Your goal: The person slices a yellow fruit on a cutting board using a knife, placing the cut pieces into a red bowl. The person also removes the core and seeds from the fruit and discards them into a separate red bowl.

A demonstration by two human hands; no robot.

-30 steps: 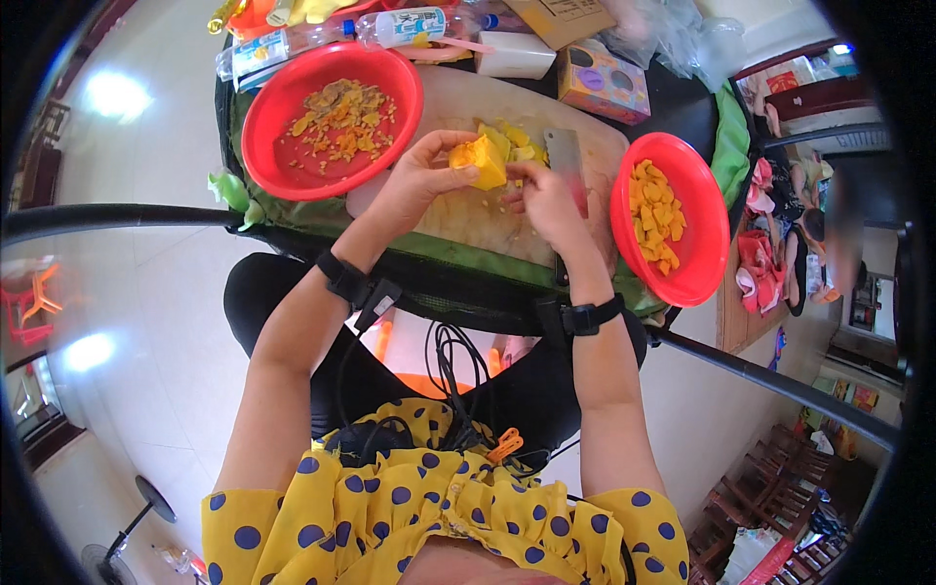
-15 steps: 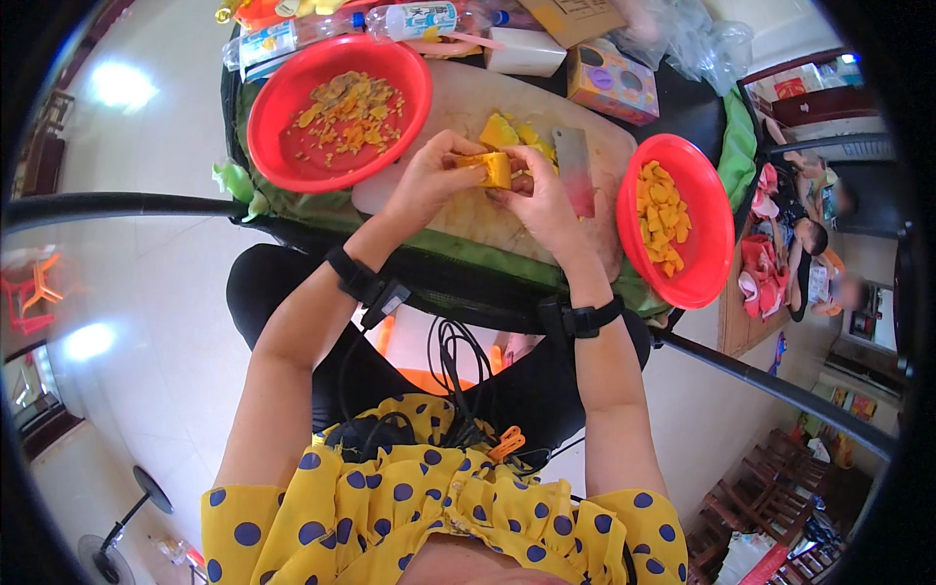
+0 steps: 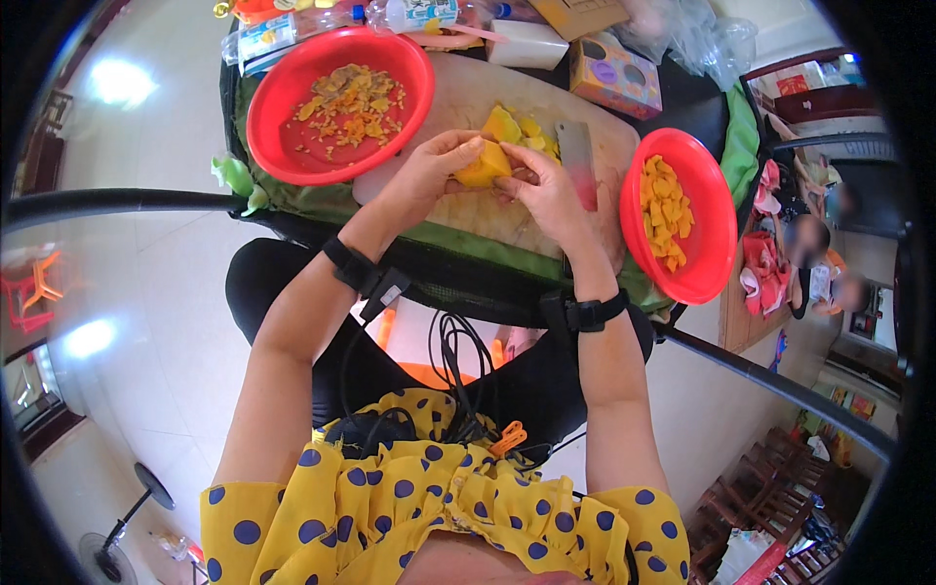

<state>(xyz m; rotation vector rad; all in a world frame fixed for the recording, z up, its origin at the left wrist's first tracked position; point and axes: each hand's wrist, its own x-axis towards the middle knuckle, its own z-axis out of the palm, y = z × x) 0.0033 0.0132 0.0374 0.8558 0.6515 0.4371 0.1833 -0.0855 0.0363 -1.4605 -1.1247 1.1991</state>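
Observation:
A chunk of yellow-orange pumpkin [image 3: 485, 166] is gripped between my left hand [image 3: 434, 168] and my right hand [image 3: 542, 191], above the near part of a pale cutting board [image 3: 458, 88]. My left fingers close round its left side; my right thumb and fingers pinch its right edge. More pumpkin pieces [image 3: 502, 124] lie on the board just beyond my hands. To their right rests a cleaver [image 3: 575, 156] with a broad metal blade, its handle partly hidden behind my right arm.
A red basin [image 3: 273, 146] of pumpkin seeds and pulp stands at the left. Another red basin [image 3: 712, 214] with cut pumpkin chunks stands at the right. Along the far side are plastic bottles [image 3: 414, 15], a patterned box [image 3: 614, 78] and clear plastic bags [image 3: 682, 44].
The pumpkin chunk has been turned in my hands and shows a broader face. Both hands keep hold of it, nearly in the same place. The view has shifted slightly.

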